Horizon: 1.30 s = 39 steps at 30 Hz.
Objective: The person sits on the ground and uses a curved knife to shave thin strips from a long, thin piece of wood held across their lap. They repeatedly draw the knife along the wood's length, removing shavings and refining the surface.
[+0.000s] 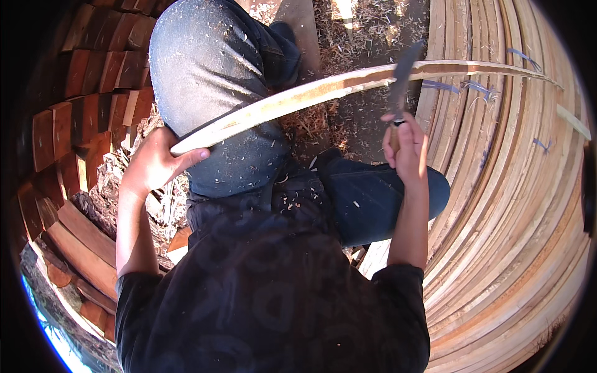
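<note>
Shavings and chips cover the ground (367, 25) between stacks of timber, and I'm looking straight down from the head camera. Left hand (155, 163) is curled around the near end of a long pale wooden slat (298, 96), pinning it against the raised knee (211, 68), apparently so it stays steady. The slat runs up and right, across to the blade. Right hand (407, 146) is fisted tight on the wooden handle of a big knife (401, 74), blade upright and meeting the slat's edge, a good angle for shaving, I'd say. On the right, a broad stack of curved pale slats (504, 205) crowds that elbow; on the left, reddish wood blocks (81, 93) hem in the other arm.
</note>
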Each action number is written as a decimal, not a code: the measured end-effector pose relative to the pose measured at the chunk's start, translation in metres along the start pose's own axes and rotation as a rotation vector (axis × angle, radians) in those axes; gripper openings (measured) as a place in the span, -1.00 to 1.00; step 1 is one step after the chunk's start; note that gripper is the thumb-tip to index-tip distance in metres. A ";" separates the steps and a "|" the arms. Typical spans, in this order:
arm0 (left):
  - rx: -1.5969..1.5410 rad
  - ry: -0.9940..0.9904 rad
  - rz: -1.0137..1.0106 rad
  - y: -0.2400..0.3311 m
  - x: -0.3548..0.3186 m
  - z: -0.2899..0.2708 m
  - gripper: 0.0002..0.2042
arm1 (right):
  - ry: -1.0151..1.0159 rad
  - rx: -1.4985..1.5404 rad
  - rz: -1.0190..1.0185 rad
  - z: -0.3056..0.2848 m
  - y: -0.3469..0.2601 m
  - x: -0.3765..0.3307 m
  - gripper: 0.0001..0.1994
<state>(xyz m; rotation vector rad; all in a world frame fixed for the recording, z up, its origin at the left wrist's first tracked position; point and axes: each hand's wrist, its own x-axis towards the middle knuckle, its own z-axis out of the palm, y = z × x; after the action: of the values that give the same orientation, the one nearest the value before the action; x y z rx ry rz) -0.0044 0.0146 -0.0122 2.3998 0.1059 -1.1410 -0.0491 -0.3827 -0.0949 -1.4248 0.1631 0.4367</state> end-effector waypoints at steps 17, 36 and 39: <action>-0.108 0.016 0.078 -0.001 -0.001 0.002 -0.53 | 0.370 0.329 -0.194 -0.005 -0.001 0.001 -0.66; -0.037 0.019 0.018 -0.006 -0.002 0.003 -0.46 | 0.055 0.092 -0.020 0.033 0.016 -0.008 -0.59; -0.020 -0.002 0.022 -0.003 -0.003 -0.001 -0.49 | 0.220 0.158 -0.107 0.001 0.009 0.001 -0.61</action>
<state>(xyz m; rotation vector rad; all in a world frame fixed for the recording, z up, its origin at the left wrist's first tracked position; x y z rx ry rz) -0.0062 0.0181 -0.0110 2.3769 0.0893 -1.1267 -0.0524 -0.3804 -0.1036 -1.3167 0.2909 0.1738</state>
